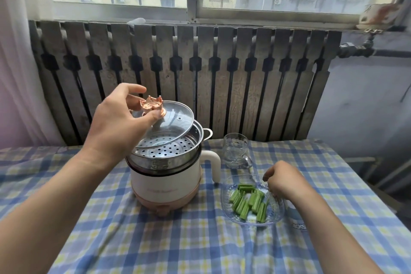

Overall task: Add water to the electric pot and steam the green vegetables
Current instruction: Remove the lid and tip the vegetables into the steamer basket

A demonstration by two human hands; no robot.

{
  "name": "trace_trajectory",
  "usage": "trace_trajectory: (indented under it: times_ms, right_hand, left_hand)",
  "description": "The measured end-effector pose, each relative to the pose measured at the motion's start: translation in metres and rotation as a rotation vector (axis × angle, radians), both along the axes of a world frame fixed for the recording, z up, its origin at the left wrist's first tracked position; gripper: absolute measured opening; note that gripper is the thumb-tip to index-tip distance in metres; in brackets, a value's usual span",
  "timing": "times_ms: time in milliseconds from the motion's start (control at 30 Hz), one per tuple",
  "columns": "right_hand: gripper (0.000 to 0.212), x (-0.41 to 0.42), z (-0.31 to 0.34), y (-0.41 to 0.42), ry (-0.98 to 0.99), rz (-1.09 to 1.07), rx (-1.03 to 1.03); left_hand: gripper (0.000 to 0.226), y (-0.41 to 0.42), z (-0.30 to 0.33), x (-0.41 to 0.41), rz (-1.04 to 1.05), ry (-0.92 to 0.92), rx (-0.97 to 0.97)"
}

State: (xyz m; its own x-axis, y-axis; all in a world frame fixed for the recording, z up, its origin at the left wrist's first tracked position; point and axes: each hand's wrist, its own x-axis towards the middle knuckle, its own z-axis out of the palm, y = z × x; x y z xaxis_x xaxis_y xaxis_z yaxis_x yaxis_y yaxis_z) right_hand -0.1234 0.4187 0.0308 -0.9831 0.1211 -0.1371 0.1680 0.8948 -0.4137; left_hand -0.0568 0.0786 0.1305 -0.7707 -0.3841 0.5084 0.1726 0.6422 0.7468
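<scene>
At frame centre, the left hand (115, 127) held the glass lid (171, 122) tilted above the steamer-topped electric pot (166, 182); right-hand fingers (270, 174) curled loosely over the green vegetables (249, 201) at lower right.

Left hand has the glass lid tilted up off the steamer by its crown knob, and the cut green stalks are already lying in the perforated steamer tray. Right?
Not quite. The head view shows the perforated metal steamer tray bare; the cut green stalks lie in the clear glass bowl by the right hand. The left hand does hold the tilted glass lid by its copper crown knob.
</scene>
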Motion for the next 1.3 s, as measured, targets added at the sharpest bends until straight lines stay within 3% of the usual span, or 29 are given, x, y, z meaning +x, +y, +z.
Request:
trace_trajectory:
  times_ms: [233,367,633,900,1000,1133,1300]
  right_hand:
    - [0.033,0.002,0.01,-0.002,-0.031,0.01,-0.025]
    - [0.034,0.005,0.026,0.0,-0.015,-0.008,-0.03]
    - [0.035,0.018,0.069,-0.007,0.147,0.022,-0.011]
    - [0.04,0.018,0.13,-0.02,0.235,0.04,-0.056]
    - [0.025,0.01,0.154,-0.035,0.3,0.087,-0.122]
    - [0.019,-0.003,0.171,-0.076,0.351,0.139,-0.203]
    - [0.032,-0.016,0.171,-0.124,0.343,0.174,-0.207]
  left_hand:
    - [0.063,-0.042,0.005,0.024,0.078,0.068,0.039]
    - [0.052,-0.068,0.005,0.037,0.174,0.045,0.039]
    - [0.077,-0.121,0.004,0.062,0.333,-0.157,0.022]
    - [0.057,-0.144,-0.01,0.068,0.397,-0.462,-0.093]
    - [0.017,-0.142,-0.019,0.068,0.381,-0.554,-0.161]
    - [0.018,-0.14,-0.03,0.067,0.307,-0.67,-0.162]
    - [0.013,-0.137,-0.042,0.07,0.267,-0.761,-0.233]
